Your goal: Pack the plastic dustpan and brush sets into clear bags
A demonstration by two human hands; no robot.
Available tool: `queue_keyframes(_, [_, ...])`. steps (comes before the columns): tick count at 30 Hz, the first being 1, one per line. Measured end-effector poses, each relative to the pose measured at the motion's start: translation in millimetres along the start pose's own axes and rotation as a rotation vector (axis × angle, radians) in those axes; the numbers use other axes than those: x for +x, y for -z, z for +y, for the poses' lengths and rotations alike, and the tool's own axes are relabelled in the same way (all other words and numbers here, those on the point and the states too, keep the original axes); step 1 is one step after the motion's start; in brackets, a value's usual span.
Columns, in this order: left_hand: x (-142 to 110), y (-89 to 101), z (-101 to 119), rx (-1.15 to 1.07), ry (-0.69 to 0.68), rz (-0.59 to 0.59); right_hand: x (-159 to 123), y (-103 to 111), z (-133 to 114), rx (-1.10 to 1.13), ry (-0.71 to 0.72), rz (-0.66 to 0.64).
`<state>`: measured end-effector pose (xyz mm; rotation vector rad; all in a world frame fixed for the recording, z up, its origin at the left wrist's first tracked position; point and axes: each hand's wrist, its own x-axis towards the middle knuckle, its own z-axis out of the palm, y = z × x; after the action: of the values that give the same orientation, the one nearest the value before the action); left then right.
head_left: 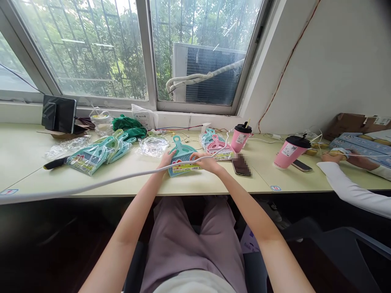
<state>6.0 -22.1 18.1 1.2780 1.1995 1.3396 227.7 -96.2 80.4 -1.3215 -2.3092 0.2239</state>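
A teal dustpan and brush set [182, 151] with a printed yellow label stands tilted on the table in front of me. My left hand [166, 160] grips its left edge, the fingers closed around the side. On the opposite side, my right hand [205, 162] holds the right edge near the label. To the right lies a small stack with a pink dustpan set [217, 146] on top and teal ones behind it. Several bagged green dustpan sets [94, 154] are piled at the left.
A white cable [122, 178] crosses the view before my hands. Pink cups [240, 137] [288, 152] and a phone [242, 164] stand or lie to the right. A black handle [55, 163] and a tablet [59, 113] are left. A co-worker's hands [334, 156] work at far right.
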Motion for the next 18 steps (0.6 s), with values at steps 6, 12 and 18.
queue_keyframes(6, [-3, -0.3, 7, 0.027, 0.033, 0.037, 27, -26, 8, -0.230, 0.024, 0.098])
queue_keyframes(12, [-3, -1.7, 9, 0.052, 0.010, 0.028, 24, -39, 19, -0.223, 0.034, 0.210])
queue_keyframes(18, [-9, -0.3, 10, 0.012, -0.119, -0.166, 24, -46, 24, -0.181, 0.008, 0.284])
